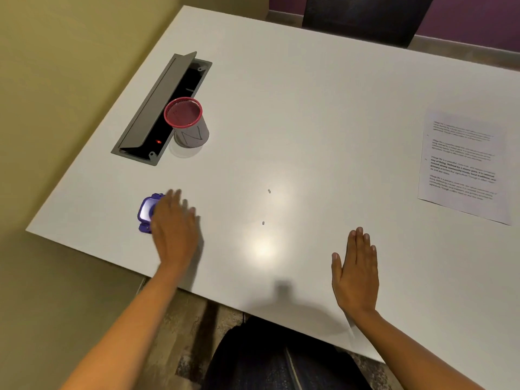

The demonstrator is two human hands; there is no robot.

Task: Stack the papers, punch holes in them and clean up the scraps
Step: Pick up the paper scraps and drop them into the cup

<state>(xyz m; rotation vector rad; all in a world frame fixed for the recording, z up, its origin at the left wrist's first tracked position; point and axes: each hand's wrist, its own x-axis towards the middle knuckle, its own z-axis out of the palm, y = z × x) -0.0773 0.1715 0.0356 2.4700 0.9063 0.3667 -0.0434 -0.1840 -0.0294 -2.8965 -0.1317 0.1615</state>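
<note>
- Leftmost, a grey metal cable hatch (157,108) is sunk into the white table (323,94), its lid tilted up; a red light glows inside the dark slot
- just right of the hatch stands a grey mesh cup with a pink rim (188,123), upright; its base sits at the hatch's edge
- nearer the person, the small purple hole punch (147,212) rests by the table's left edge; the left hand (176,229), blurred, fingers spread and loose, covers the punch's right side; whether it touches the punch cannot be told
- at mid-table lie two tiny pale paper scraps (269,191), one beyond the other, apart from both hands
- the right hand (356,273) is flat and empty, fingers together, palm down over the table's near edge
- far right, the white printed papers (464,164) lie flat, well apart from the hands.
</note>
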